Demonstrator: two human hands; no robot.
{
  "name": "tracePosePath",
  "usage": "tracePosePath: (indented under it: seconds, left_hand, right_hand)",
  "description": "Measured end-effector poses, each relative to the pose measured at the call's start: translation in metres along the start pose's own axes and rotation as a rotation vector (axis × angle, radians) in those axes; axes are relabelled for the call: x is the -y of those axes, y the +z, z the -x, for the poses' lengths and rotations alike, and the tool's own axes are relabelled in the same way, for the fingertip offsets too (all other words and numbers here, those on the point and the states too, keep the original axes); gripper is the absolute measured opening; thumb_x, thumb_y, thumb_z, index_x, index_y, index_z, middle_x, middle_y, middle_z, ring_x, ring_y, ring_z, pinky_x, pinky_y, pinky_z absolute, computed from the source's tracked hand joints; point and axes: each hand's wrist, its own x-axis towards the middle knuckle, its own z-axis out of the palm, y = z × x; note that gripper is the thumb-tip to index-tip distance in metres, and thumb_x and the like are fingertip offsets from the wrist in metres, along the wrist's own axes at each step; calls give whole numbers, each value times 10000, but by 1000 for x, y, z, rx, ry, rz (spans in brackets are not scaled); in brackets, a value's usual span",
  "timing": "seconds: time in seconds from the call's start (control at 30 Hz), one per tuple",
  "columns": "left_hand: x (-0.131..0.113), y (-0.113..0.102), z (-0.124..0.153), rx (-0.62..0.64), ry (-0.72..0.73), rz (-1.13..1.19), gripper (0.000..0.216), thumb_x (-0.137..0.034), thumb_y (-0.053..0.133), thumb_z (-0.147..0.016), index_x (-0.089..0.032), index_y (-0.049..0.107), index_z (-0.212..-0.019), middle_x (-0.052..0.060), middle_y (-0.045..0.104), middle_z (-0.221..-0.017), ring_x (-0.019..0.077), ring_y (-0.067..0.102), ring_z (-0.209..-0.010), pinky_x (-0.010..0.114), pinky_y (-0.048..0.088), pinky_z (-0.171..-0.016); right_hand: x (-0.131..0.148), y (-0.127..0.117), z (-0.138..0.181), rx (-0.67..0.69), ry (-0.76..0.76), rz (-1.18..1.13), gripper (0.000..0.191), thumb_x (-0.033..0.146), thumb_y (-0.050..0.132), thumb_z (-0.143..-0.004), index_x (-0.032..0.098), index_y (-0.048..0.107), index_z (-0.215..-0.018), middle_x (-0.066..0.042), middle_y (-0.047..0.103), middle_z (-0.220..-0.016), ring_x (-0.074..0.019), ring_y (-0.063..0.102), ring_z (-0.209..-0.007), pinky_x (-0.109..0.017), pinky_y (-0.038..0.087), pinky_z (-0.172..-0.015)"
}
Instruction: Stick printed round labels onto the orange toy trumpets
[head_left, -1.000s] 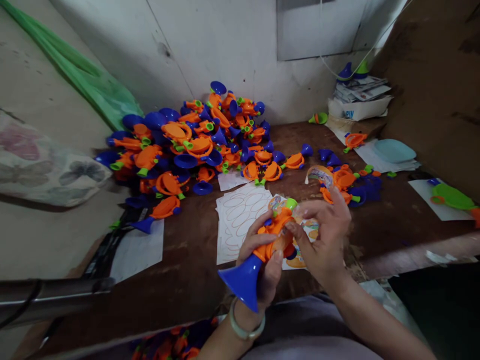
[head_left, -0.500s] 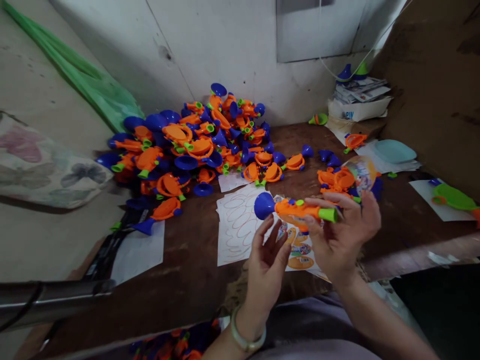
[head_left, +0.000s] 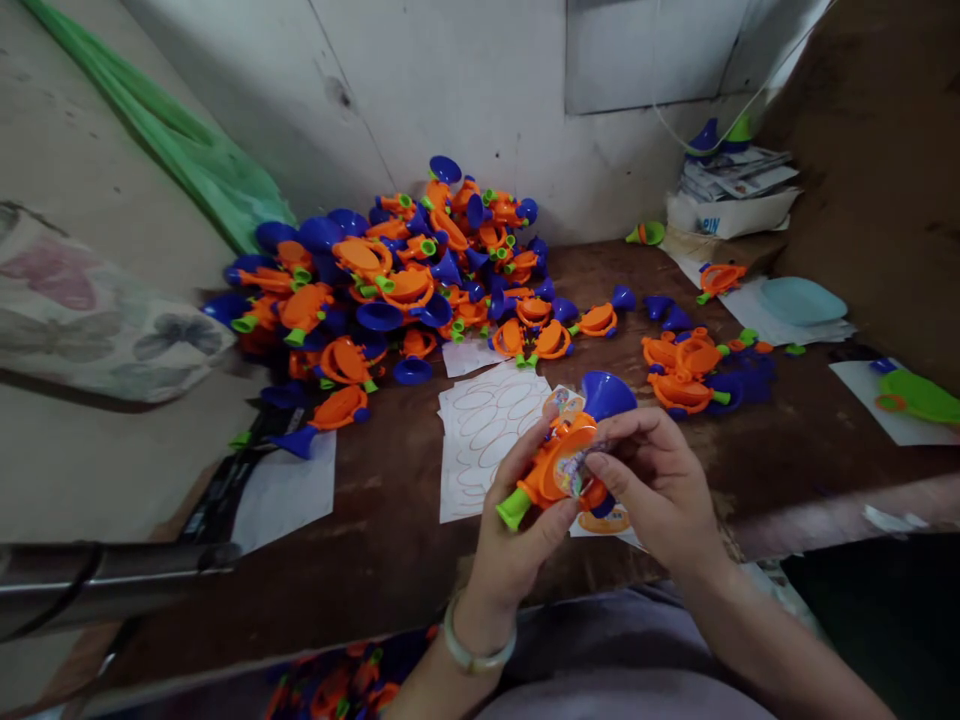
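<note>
My left hand [head_left: 501, 560] is closed around an orange plastic toy trumpet [head_left: 546, 470], its blue bell tilted up to the right and its green mouthpiece down to the left. With finger and thumb pinched, my right hand [head_left: 667, 490] holds a printed oval sticker [head_left: 570, 472] against the trumpet's flat orange face. Part of the sticker is hidden by my fingers. Beneath both hands lies a sticker sheet [head_left: 604, 522], mostly covered. Beside it, to the left, are white sheets with empty oval outlines [head_left: 487, 430].
A large heap of toy trumpets [head_left: 397, 270] stands against the wall at the back left. Several more trumpets [head_left: 682, 365] lie to the right, near loose blue bells [head_left: 667, 312]. A pale blue dish [head_left: 802, 300] rests on papers farther right. Another pile [head_left: 337, 685] shows below the table edge.
The trumpet has passed from my right hand to my left and turned, bell now up to the right. The sticker on my right fingers has come down onto the trumpet's face.
</note>
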Motion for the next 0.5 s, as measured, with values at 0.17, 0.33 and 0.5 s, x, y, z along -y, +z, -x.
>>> tracePosePath:
  seconds: [0.17, 0.33, 0.5]
  left_hand:
    - [-8, 6, -1, 30, 40, -7, 638, -322, 910, -882, -419, 695, -1475, 35, 538, -1711, 329, 586, -1519, 400, 541, -1213]
    - [-9, 8, -3, -6, 87, -17, 570, -323, 902, -896, -388, 730, -1436, 43, 641, -1621, 277, 693, -1406, 307, 588, -1135]
    - [-6, 8, -5, -52, 111, -61, 520, -300, 896, -903, -370, 756, -1399, 65, 637, -1623, 293, 703, -1393, 332, 604, -1122]
  right_hand:
    - [-6, 6, 9, -36, -112, 96, 325, 125, 847, -882, 308, 649, -1063, 37, 696, -961, -126, 739, -820, -214, 656, -733]
    - [-13, 9, 11, -28, -201, 144, 385, 69, 804, -882, 311, 623, -1121, 23, 669, -1019, -126, 728, -828, -223, 653, -745]
    - [-17, 11, 10, -37, -248, 141, 443, 40, 800, -865, 320, 614, -1154, 24, 643, -1066, -117, 714, -855, -210, 648, -757]
